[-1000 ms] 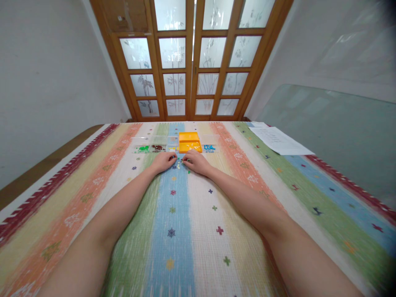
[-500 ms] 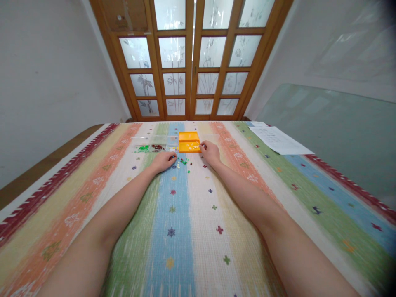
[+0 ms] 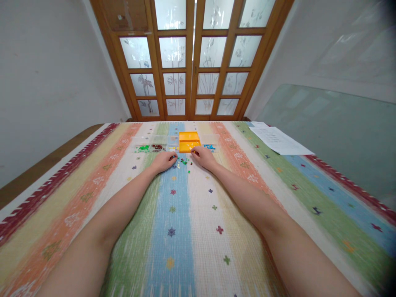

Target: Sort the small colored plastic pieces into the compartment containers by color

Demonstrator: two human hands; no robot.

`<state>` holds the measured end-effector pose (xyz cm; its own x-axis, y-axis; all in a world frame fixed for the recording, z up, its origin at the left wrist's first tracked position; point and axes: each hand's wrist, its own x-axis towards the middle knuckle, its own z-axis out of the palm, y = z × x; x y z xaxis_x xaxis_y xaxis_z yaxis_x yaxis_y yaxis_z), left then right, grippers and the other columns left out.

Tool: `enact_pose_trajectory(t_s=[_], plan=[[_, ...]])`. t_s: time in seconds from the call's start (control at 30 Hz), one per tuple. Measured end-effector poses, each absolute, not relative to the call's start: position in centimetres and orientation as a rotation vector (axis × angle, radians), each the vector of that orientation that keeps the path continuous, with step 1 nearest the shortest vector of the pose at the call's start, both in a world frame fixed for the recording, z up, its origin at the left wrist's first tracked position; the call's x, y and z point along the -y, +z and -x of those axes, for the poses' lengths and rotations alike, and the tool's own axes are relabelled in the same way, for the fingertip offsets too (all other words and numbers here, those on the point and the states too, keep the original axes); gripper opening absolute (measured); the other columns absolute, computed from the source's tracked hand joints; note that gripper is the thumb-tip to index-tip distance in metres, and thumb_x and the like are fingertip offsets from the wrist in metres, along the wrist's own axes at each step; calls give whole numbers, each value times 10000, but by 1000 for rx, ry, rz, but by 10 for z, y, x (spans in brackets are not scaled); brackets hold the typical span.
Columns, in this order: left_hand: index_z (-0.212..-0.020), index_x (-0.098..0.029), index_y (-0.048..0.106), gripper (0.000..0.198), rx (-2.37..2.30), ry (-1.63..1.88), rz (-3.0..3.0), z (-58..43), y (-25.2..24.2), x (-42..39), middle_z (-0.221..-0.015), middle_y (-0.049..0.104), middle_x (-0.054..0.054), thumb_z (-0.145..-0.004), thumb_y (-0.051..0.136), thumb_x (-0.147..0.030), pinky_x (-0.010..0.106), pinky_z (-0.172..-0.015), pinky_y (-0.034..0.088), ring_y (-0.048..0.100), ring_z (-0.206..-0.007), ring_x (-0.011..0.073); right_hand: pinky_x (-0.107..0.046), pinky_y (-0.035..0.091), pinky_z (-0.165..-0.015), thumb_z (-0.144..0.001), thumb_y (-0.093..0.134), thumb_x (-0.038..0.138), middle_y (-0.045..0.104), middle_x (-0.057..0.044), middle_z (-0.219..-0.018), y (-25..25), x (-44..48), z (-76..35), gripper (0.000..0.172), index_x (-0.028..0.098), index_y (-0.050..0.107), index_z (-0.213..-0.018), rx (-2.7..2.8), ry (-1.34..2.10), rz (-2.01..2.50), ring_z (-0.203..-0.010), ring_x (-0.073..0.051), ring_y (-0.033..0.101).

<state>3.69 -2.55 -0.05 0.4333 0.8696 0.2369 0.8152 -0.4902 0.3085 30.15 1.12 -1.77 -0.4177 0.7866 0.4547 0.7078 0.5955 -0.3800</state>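
My left hand (image 3: 164, 161) rests on the cloth with its fingers curled together. Whatever it may hold is too small to make out. Just right of its fingertips lie loose green, dark brown and pale small pieces (image 3: 184, 162). My right hand (image 3: 204, 158) is at the front right corner of an open orange box (image 3: 189, 136), thumb and fingers pinched; anything between them is hidden. White and pale bits lie in the box's near half. Beyond my right hand is a group of blue pieces (image 3: 209, 147), partly covered by it.
A clear compartment case left of the orange box holds green pieces (image 3: 144, 148), dark brown pieces (image 3: 158, 147) and some yellow ones. Printed sheets (image 3: 275, 139) lie at the far right of the striped tablecloth (image 3: 176, 247). Glass-paned doors (image 3: 192, 74) stand behind the table.
My right hand has moved left and slightly toward me, from the box's right side to its front corner. The blue pieces now show. My left hand has hardly moved.
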Motion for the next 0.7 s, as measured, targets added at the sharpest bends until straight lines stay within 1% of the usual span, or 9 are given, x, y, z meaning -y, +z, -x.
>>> enact_pose_trajectory(t_s=[0.1,0.17,0.3,0.4,0.47,0.57,0.7], plan=[[-1071,-227,763,267,-1504,568,-2527,-38,0,27,-925,771,58,-966,542,-337,301,-746,448,662,-812,215,-313,457,-840,-972,579,214,759,-74,-999,-16,-8,-299,178,200,754,-1003,2261,176,1119,-937,-217,654],[-1123,-232,764,289,-1508,578,-2521,-39,0,27,-947,777,61,-970,543,-337,305,-765,462,671,-824,220,-315,459,-851,-971,577,205,762,-75,-1009,-16,-6,-298,181,202,755,-1004,2268,173,1095,-949,-217,658],[-1243,-258,752,343,-1455,591,-2519,-44,-6,27,-1135,782,66,-973,544,-304,320,-879,492,696,-975,238,-312,460,-849,-964,577,189,764,-76,-1011,-16,-3,-296,182,200,754,-1006,2275,173,1076,-954,-214,666],[-1243,-297,758,342,-1400,556,-2538,-47,-10,26,-1221,769,44,-977,544,-296,334,-953,492,691,-1080,245,-313,461,-846,-959,582,185,765,-77,-1022,-17,-2,-295,185,201,755,-1023,2285,169,1076,-960,-216,669],[-1225,-308,765,333,-1386,537,-2552,-49,-12,26,-1209,773,37,-982,538,-301,336,-960,494,692,-1085,243,-315,460,-844,-963,584,194,766,-78,-1029,-17,-2,-295,186,203,756,-1031,2290,161,1082,-964,-220,670],[-1196,-297,772,322,-1412,545,-2560,-49,-11,27,-1158,781,41,-975,539,-291,324,-922,495,696,-1047,239,-313,458,-843,-967,585,198,768,-79,-1035,-17,-1,-295,187,204,759,-1034,2296,155,1092,-966,-221,672],[-1158,-259,778,303,-1466,555,-2536,-49,-5,29,-1012,782,54,-949,562,-290,304,-814,476,686,-907,230,-307,456,-847,-961,588,182,773,-77,-1045,-15,0,-294,191,202,762,-1036,2303,162,1096,-973,-220,678]])
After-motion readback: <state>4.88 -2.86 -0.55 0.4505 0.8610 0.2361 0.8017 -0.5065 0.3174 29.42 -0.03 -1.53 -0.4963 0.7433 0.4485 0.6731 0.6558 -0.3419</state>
